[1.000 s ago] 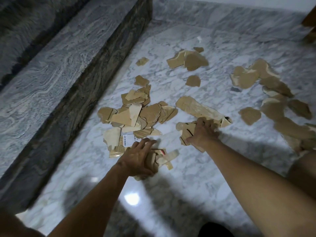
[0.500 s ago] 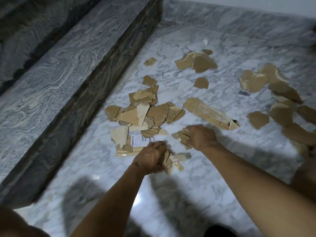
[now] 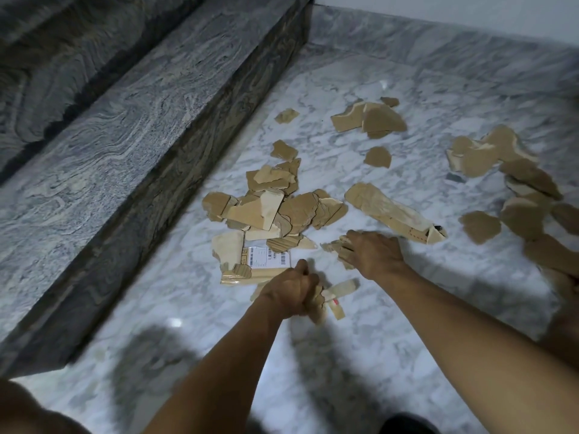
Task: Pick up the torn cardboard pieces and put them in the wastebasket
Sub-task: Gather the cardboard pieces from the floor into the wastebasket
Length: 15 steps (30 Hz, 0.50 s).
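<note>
1 long piece (image 3: 395, 215) runs far-left to near-right; left hand (image 3: 289, 291) grips scraps (image 3: 341, 287).

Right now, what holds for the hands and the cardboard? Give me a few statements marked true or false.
1. The left hand grips a bundle of cardboard. True.
2. The right hand is lifted clear of all cardboard. False: it grips scraps down at the floor.
3. A wastebasket stands beside the pile. False: none is in view.
4. A labelled piece lies by the left hand. True.
</note>
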{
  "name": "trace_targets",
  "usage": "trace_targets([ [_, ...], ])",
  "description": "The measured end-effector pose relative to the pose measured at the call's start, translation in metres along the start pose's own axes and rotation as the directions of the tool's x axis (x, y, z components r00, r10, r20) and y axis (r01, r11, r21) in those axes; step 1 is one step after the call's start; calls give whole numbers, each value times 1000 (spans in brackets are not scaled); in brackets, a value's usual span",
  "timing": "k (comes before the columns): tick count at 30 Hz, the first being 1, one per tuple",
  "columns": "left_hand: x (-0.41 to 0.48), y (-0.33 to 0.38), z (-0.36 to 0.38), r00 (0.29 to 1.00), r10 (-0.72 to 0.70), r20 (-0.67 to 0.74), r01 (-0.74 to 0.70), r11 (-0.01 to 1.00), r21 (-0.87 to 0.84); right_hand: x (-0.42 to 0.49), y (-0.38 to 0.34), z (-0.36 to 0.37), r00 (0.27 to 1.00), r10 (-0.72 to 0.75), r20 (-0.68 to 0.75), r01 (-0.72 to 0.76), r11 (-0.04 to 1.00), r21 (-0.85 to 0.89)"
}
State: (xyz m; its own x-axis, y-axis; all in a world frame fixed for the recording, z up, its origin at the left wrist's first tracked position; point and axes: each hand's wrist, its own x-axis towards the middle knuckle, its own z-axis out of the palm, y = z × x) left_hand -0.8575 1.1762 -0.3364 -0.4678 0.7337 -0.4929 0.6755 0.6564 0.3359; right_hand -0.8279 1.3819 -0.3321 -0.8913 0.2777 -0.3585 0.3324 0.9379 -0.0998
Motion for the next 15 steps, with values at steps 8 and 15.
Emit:
trace_targets([
  [8, 10, 18, 11, 990, 137, -19, -132, 976, 170, 10, 7, 2, 993, 94, 72, -97, 994, 40],
  [15, 11, 38, 4, 998, 65, 22, -68, 981, 183, 14, 6, -5, 982, 132, 133, -140, 989, 49],
])
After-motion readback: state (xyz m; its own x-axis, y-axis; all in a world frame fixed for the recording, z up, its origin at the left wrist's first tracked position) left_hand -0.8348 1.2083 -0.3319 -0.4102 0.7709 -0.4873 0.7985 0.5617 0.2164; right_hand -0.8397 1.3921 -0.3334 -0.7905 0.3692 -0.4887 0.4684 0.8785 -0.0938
